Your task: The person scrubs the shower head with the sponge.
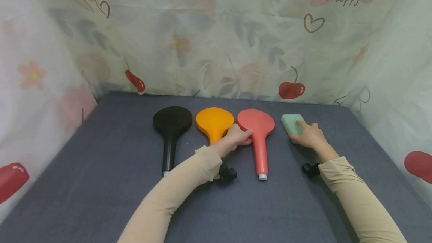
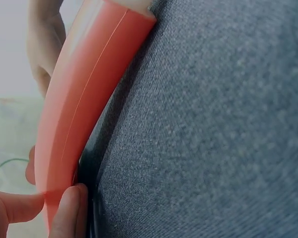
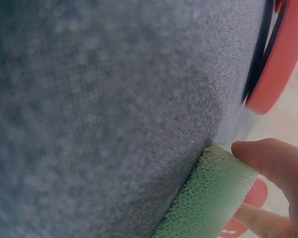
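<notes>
My left hand [image 1: 237, 136] pinches the neck of a pink handheld shower head [image 1: 260, 141] that lies face down, its white connector end towards me. In the left wrist view the thumb [image 2: 22, 206] is on one side of the pink neck and the fingers [image 2: 69, 210] are on the other. Further right, my right hand [image 1: 309, 135] holds a pale green sponge [image 1: 291, 122] by its near part, with thumb and fingers spread over it. The right wrist view shows the sponge's porous side [image 3: 203, 193] low against the cloth.
An orange shower head [image 1: 215, 121] lies left of the pink one, its handle partly behind my left forearm. A black shower head [image 1: 172, 123] lies further left. All are on a dark grey cloth-covered table [image 1: 101, 175], with a patterned curtain [image 1: 216, 48] around the back and sides.
</notes>
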Motion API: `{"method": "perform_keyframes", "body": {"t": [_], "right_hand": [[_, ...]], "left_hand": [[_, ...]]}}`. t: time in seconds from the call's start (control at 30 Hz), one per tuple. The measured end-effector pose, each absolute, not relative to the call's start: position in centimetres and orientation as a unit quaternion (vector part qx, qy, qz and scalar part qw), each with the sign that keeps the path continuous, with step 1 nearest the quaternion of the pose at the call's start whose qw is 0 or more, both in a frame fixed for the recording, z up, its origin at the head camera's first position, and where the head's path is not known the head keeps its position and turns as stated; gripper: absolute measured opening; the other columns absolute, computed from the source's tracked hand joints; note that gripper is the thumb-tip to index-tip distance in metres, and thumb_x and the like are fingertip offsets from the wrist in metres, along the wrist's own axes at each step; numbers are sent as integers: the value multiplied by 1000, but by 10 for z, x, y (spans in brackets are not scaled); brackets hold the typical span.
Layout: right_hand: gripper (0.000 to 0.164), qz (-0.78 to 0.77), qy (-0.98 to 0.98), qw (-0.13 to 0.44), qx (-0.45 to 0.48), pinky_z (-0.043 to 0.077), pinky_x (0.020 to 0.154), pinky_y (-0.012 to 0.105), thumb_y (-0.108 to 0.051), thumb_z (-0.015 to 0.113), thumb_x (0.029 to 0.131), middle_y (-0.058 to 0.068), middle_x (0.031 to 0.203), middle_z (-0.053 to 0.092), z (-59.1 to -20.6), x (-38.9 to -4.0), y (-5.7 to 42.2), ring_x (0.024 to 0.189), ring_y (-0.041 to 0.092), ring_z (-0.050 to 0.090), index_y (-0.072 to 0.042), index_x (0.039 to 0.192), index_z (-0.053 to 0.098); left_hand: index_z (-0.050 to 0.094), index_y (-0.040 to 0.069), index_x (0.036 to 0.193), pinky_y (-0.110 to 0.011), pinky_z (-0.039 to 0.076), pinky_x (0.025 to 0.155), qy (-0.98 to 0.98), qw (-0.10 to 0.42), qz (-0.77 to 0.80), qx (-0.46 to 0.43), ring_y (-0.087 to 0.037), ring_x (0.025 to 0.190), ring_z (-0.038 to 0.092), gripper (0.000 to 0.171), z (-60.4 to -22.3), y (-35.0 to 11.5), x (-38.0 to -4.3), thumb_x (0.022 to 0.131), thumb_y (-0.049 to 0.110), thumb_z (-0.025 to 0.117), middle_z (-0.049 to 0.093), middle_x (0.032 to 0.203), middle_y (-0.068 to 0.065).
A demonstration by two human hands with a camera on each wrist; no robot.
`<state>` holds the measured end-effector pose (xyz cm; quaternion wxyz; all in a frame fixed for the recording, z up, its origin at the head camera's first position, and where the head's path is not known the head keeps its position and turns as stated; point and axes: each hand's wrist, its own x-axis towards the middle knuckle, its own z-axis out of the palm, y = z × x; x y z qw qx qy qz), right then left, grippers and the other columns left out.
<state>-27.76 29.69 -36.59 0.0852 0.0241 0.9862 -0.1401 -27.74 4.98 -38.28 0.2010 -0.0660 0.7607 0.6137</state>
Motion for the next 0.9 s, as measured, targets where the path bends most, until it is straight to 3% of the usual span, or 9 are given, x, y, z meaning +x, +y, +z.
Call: {"method": "perform_keyframes", "body": {"t": [0.27,0.57,0.9], "right_hand": [[78,-149,985,83,33,36,84,65,-41,52,88,44,128,25,-365,-276,298,112,59,33,2,144,19],[74,-155,987,50,18,36,85,67,-42,52,90,41,131,27,-352,-276,287,115,58,32,1,143,24],[68,-196,979,23,-56,31,95,65,-39,52,92,34,139,27,-333,-271,247,126,50,28,-4,144,27]], "left_hand": [[46,-1,126,-25,56,78,771,215,598,-41,-20,94,69,44,-380,46,-273,93,25,58,62,111,-13],[31,6,143,-33,50,92,835,200,511,45,-20,103,56,64,-360,36,-260,92,35,57,53,126,-12],[37,10,141,-39,47,100,842,128,502,152,-26,125,50,53,-335,-6,-249,96,34,51,47,138,-13]]}}
